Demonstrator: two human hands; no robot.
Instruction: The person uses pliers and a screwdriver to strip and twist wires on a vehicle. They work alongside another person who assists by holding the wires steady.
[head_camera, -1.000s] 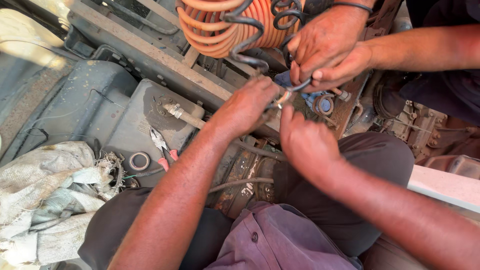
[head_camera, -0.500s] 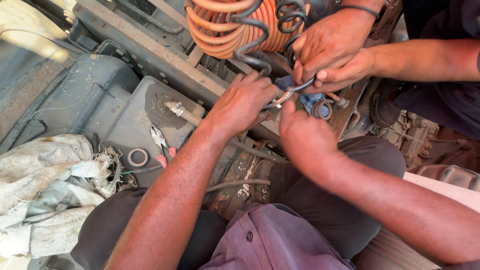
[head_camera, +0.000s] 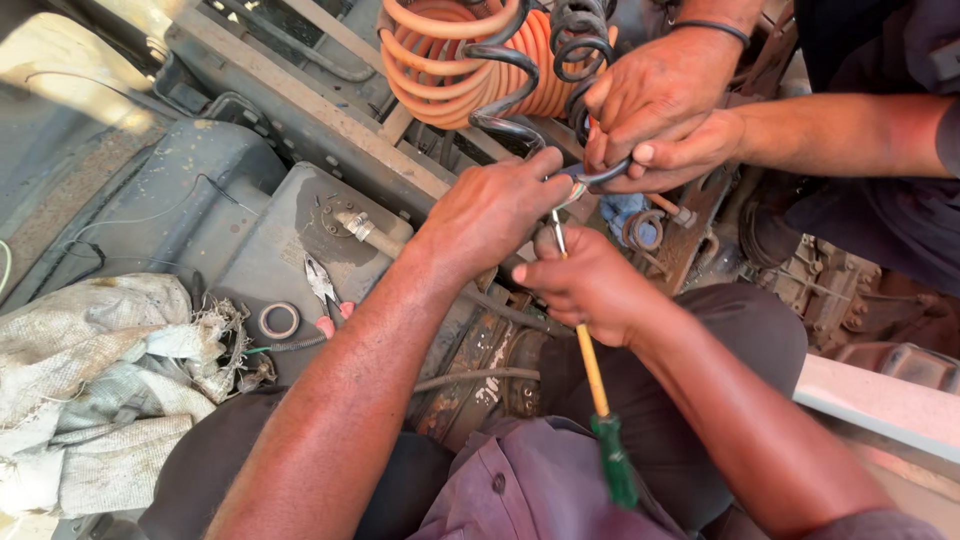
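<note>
Gripping a black cable (head_camera: 600, 176) end w/ our left hand (head_camera: 490, 212), fingers curled shut round it; coloured wires poke out at the fingertips. Our right hand (head_camera: 590, 283) is closed on a screwdriver (head_camera: 597, 392), tip up near the wires, green handle down. A co-worker's 2 hands (head_camera: 665, 100) pinch the same cable just beyond. Orange coiled hose (head_camera: 450, 60) behind, pliers (head_camera: 322, 285) & tape roll (head_camera: 279, 320) left on grey metal housing (head_camera: 180, 215), rags (head_camera: 100, 380) beside.

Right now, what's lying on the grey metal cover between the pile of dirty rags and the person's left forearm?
In the head view, between the rags and the left forearm lie a small ring of tape and pliers with reddish handles, both on the grey cover.
</note>
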